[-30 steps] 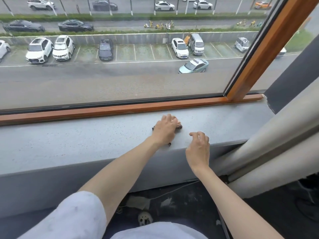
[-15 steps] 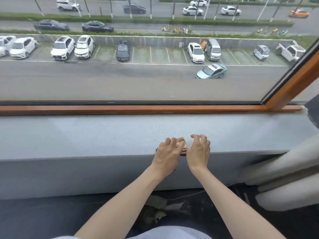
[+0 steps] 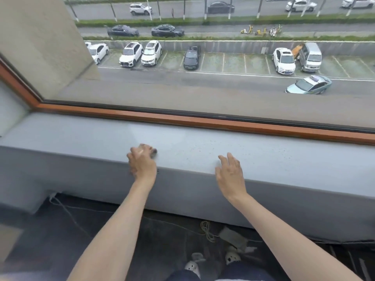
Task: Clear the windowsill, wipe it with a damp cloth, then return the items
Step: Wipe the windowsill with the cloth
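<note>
The grey windowsill (image 3: 81,138) runs across the head view below a wide window. My left hand (image 3: 142,161) lies on the sill near its front edge, pressing down a dark cloth (image 3: 154,152). Only a small corner of the cloth shows past the fingers. My right hand (image 3: 230,171) rests at the sill's front edge, to the right of the left hand, fingers spread and holding nothing. Small dark specks dot the sill to the right of the hands.
An orange-brown window frame (image 3: 203,121) borders the back of the sill. Below the sill the dark floor (image 3: 121,230) carries a cable (image 3: 206,230), scraps of paper and my slippers (image 3: 231,258). A wall corner stands at the left end.
My left hand has slid the cloth leftwards along the sill, away from my right hand. The two hands were side by side and now stand apart. The view has swung left.
</note>
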The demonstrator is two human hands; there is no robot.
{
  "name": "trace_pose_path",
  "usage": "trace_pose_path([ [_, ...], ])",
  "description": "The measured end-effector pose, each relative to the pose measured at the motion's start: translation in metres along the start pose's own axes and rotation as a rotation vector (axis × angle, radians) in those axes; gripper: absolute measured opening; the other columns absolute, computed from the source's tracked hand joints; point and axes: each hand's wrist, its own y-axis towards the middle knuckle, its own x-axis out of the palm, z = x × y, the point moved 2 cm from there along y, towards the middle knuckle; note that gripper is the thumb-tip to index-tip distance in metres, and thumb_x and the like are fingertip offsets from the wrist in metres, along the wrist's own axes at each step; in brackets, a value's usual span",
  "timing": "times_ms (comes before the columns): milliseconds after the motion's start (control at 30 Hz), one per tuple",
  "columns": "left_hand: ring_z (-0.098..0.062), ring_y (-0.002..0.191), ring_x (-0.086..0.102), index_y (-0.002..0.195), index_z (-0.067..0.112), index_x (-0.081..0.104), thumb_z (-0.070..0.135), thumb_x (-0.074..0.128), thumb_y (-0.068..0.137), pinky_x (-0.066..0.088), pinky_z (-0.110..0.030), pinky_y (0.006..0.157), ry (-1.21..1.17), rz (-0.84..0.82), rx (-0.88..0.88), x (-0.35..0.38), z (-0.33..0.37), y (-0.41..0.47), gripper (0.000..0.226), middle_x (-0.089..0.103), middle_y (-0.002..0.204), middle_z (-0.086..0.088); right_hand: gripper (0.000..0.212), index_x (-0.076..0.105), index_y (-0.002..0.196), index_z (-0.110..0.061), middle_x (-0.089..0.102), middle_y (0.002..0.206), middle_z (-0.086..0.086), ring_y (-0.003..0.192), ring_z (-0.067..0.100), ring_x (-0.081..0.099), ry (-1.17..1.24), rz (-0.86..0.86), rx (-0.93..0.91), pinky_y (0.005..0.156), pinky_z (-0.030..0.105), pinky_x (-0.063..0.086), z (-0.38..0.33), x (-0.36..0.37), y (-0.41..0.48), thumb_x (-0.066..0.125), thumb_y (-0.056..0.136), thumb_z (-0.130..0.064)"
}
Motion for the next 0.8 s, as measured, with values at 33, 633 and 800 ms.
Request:
trace_pose_path([
  [33,-0.031,0.103,0.038,0.126,0.014,0.054,-0.004,0.039,0.086,0.036,-0.033,0.075,0.014,-0.031,0.109,0.007,0.023,-0.013,0.047,0.041,0.119,-0.015,0.044,0.036,0.143,-0.009,0.023,0.153,0.016,0.139,0.031,0.022,-0.004,-0.011,0.001,0.116,0.038,0.021,-0.005,0.003,0.002,0.036,0.1,-0.016],
  [633,-0.029,0.103,0.046,0.126,0.021,0.05,-0.001,0.04,0.081,0.042,-0.037,0.078,0.079,-0.224,0.426,0.024,0.019,0.016,0.051,0.048,0.118,-0.005,0.047,0.032,0.142,-0.006,0.019,0.154,0.019,0.144,0.03,0.014,-0.206,-0.052,-0.115,0.118,0.042,0.011,-0.044,0.028,0.065,0.035,0.1,-0.026],
  [800,-0.025,0.101,0.044,0.134,0.02,0.046,-0.007,0.052,0.079,0.042,-0.033,0.083,0.217,-0.21,0.51,0.008,0.001,0.04,0.062,0.048,0.125,-0.006,0.049,0.033,0.142,-0.007,0.027,0.151,0.018,0.141,0.031,0.023,-0.225,-0.094,-0.171,0.117,0.041,0.02,-0.039,0.031,0.074,0.038,0.098,-0.03],
])
